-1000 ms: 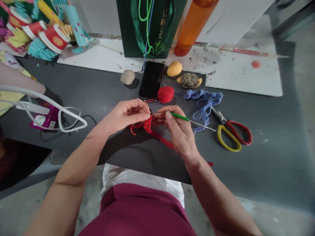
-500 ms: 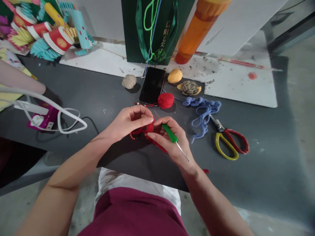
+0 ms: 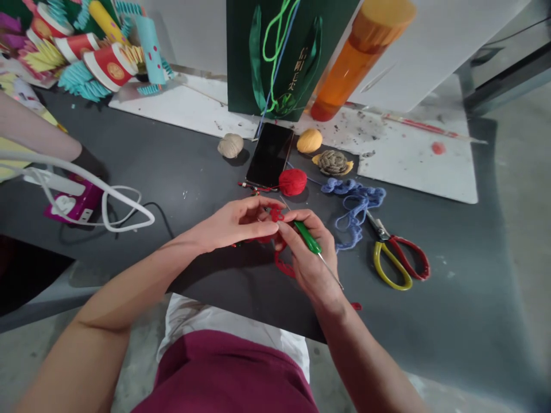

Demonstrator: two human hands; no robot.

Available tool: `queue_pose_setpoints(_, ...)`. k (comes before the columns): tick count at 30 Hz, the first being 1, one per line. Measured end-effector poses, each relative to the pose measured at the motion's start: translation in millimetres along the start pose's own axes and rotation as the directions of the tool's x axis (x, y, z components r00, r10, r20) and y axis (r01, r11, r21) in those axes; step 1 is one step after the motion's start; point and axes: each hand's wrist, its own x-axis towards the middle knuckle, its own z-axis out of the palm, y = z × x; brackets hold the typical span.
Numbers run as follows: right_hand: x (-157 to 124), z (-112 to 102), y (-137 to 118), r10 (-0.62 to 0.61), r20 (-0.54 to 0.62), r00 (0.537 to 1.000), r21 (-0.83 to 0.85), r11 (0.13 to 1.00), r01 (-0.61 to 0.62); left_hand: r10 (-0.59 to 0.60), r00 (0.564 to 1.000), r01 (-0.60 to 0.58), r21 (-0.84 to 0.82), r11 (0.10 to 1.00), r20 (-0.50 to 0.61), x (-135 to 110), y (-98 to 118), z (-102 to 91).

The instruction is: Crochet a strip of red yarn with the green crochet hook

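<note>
Between my two hands is a small piece of red crochet work [image 3: 276, 214]. My left hand [image 3: 241, 222] pinches it between thumb and fingers. In my right hand [image 3: 313, 246] lies a crochet hook [image 3: 308, 237] with a green grip and thin metal ends at both sides. The right thumb and forefinger meet at the red work, close to the left thumb tip. A red strand [image 3: 284, 267] hangs below, beside the right palm. Just beyond the hands sits a red yarn ball [image 3: 293, 182]. My fingers hide part of the work.
A phone [image 3: 270, 155], a beige yarn ball [image 3: 231, 145] and a yellow yarn ball [image 3: 309, 140] lie beyond. Blue crochet [image 3: 355, 198] and scissors [image 3: 398, 255] are at right. White cables [image 3: 129, 215] loop at left. A green bag [image 3: 284, 63] and orange bottle [image 3: 357, 63] stand behind.
Both hands have shifted slightly right in view, with the hook moving along. The left hand has turned, showing more of the red work above its thumb. The camera view has shifted too.
</note>
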Motion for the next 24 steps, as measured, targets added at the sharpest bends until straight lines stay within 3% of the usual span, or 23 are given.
queue_pose_setpoints(17,0.6,1.6,-5.7,0.013,-0.004,1.0,0.07,0.997,-0.013,0.064,0.989,-0.07,-0.043,0.997,-0.131,1.1,1.0,-6.9)
queue_pose_setpoints(24,0.7,1.9,-9.9,0.058,0.004,0.998,0.102,0.993,-0.058,0.03,0.998,-0.03,-0.002,1.0,-0.062,-1.2,4.6,-7.3)
